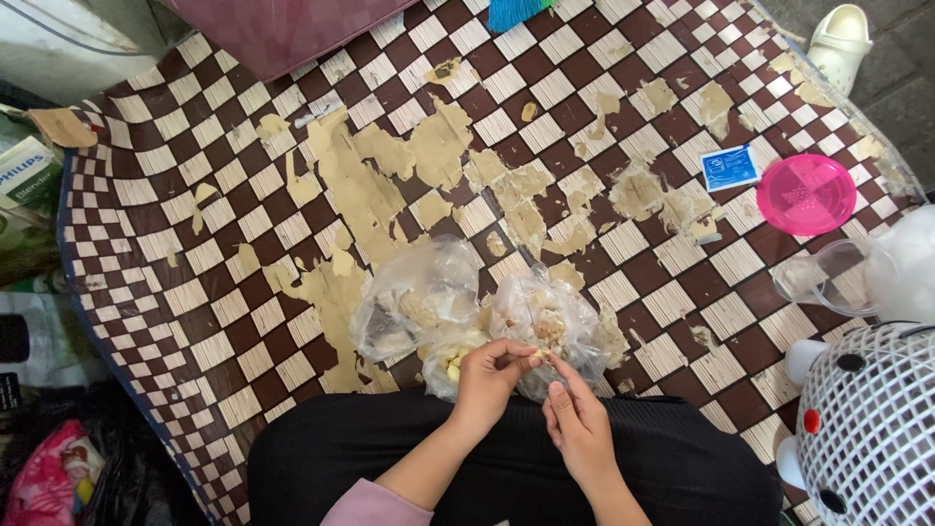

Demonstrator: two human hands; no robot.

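The left hand (492, 375) is pinching a small pale yellowish piece (536, 354) between thumb and fingertips, fingers curled in around it. The right hand (577, 421) is reaching up to the same piece, its forefinger and thumb drawn together at it, so both hands are meeting just above the person's lap, which is lying under dark cloth; what the piece is cannot be told. Directly beyond the hands, clear plastic bags (467, 312) are lying bunched on the checked brown-and-cream mat (195, 263), with pale lumps showing through them, and the hands are almost touching the nearest bag. The mat's top layer is peeling off in large tan patches. Well apart, toward the right, a round pink lid (806, 194) is lying on the mat beside a small blue and white sachet (730, 167), and a clear plastic cup (823, 278) is resting nearer. A white perforated basket (872, 424) is standing at the right edge
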